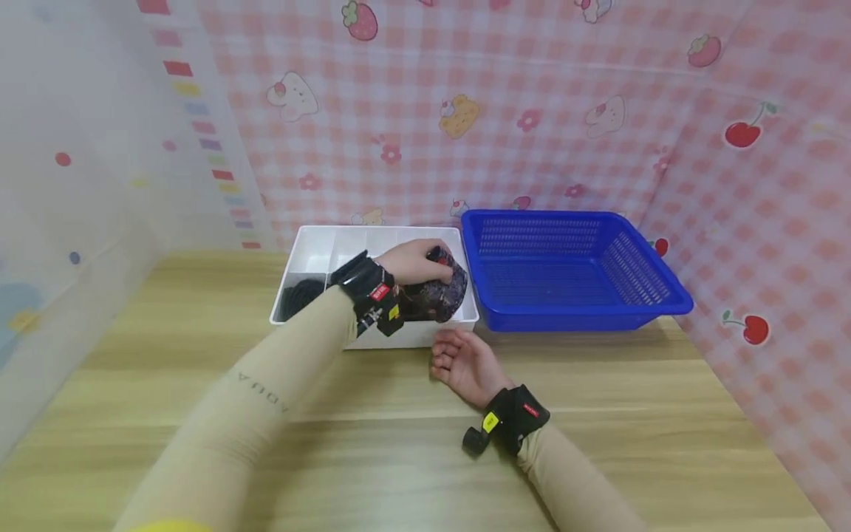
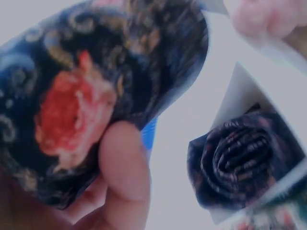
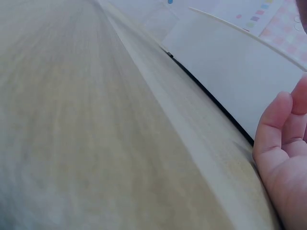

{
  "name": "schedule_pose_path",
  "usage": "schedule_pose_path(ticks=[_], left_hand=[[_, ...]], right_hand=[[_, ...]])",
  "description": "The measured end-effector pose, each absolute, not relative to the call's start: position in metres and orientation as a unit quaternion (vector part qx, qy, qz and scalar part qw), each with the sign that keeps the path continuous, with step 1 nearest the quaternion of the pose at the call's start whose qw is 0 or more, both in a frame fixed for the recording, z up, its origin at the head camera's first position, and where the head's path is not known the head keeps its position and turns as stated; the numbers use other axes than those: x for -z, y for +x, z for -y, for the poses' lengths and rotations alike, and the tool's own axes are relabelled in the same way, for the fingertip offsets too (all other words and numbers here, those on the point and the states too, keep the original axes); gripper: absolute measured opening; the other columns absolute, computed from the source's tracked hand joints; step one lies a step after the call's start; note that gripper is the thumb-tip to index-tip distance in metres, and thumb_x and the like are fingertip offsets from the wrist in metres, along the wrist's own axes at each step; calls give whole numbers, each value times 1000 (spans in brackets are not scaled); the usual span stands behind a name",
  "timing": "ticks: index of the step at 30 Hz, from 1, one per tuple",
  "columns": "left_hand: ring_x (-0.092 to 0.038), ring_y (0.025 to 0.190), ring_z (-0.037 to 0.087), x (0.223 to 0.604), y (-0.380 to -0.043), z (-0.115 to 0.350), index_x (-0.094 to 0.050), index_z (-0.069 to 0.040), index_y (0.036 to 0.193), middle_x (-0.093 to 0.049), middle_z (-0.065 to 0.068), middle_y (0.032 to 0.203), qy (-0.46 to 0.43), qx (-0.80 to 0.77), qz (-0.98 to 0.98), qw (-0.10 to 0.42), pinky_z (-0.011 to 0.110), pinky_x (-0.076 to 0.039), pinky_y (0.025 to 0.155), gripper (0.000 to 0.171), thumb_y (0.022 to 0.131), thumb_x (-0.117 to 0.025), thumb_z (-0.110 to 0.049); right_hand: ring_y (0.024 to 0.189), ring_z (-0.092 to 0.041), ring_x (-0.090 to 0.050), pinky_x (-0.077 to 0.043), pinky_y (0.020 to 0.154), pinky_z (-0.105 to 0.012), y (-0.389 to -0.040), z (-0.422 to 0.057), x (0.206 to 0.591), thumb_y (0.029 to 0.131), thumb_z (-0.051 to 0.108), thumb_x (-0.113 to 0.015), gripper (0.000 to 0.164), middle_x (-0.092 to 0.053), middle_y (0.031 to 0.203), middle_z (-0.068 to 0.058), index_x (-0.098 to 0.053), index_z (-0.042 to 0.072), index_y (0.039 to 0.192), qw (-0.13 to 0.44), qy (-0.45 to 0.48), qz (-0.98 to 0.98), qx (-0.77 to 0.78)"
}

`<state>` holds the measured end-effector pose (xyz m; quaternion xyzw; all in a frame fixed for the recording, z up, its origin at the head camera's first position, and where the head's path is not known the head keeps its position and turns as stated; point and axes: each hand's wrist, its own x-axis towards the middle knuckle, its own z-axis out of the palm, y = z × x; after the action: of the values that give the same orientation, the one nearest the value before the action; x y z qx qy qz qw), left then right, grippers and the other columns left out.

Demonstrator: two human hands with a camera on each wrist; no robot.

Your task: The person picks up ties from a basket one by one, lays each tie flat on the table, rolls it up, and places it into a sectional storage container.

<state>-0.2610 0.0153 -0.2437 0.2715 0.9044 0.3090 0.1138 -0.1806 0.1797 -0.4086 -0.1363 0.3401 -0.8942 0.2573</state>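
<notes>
My left hand pinches a dark floral cloth at the right end of a white divided box. In the left wrist view, the cloth is black with scroll patterns and a red rose, and the thumb presses on its edge. Beside it in that view, a rolled dark cloth sits in a compartment of the box. My right hand lies on the table close to the box's front right corner, palm turned up, fingers loosely curled around nothing.
A blue perforated basket stands directly right of the box. Another rolled black cloth lies in the box's front left compartment. A pink checked curtain hangs behind, and similar fabric closes off the right side of the wooden table.
</notes>
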Motion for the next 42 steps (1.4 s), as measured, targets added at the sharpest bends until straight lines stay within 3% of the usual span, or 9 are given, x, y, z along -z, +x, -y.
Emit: schedule_pose_path(ticks=[7, 18, 22, 27, 33, 40, 42], left_hand=[[-58, 91, 23, 266, -277, -40, -60, -8, 109, -66, 9, 99, 183, -264, -945, 57, 36, -46, 83, 34, 85, -65, -32], [-62, 94, 29, 275, -269, -63, -59, -7, 117, -64, 13, 104, 168, -139, -976, 28, 43, -50, 76, 43, 87, -64, -37], [-61, 96, 30, 284, -270, -70, -62, -11, 114, -66, 10, 105, 163, -105, -981, 18, 45, -45, 84, 43, 85, -62, -42], [-51, 108, 30, 305, -279, -79, -65, -14, 116, -66, 8, 112, 161, -62, -985, 14, 47, -34, 94, 48, 83, -63, -48], [-42, 113, 25, 328, -283, -77, -68, -18, 114, -67, 2, 110, 191, 3, -982, -2, 45, -28, 96, 49, 86, -56, -56], [-40, 109, 26, 293, -269, -51, -61, -21, 129, -64, 1, 120, 239, -43, -968, 72, 47, -27, 94, 63, 84, -56, -64], [-43, 109, 27, 278, -262, -30, -61, -20, 131, -65, 1, 120, 248, -80, -963, 71, 48, -30, 94, 62, 85, -56, -62]], right_hand=[[81, -13, -56, -44, 77, -28, -181, -173, 409, 104, 27, -23, 45, -61, 91, 0, -65, 12, 101, 246, -121, -355, 894], [80, -13, -55, -45, 76, -27, -182, -177, 408, 104, 27, -23, 45, -61, 88, 0, -65, 12, 100, 240, -122, -361, 893], [79, -13, -55, -45, 76, -28, -182, -177, 408, 104, 27, -24, 43, -60, 88, 0, -64, 11, 99, 240, -122, -359, 893], [80, -13, -54, -45, 76, -28, -181, -179, 408, 104, 28, -26, 41, -58, 89, 0, -63, 11, 100, 238, -115, -359, 895], [81, -13, -55, -45, 77, -29, -181, -178, 407, 104, 28, -26, 40, -59, 89, 0, -62, 11, 100, 242, -112, -359, 895], [80, -14, -55, -44, 76, -28, -180, -178, 408, 104, 28, -23, 45, -60, 88, -1, -65, 11, 98, 239, -104, -360, 896], [80, -14, -55, -44, 77, -29, -179, -179, 408, 104, 29, -23, 46, -60, 87, -1, -65, 12, 98, 239, -103, -360, 896]])
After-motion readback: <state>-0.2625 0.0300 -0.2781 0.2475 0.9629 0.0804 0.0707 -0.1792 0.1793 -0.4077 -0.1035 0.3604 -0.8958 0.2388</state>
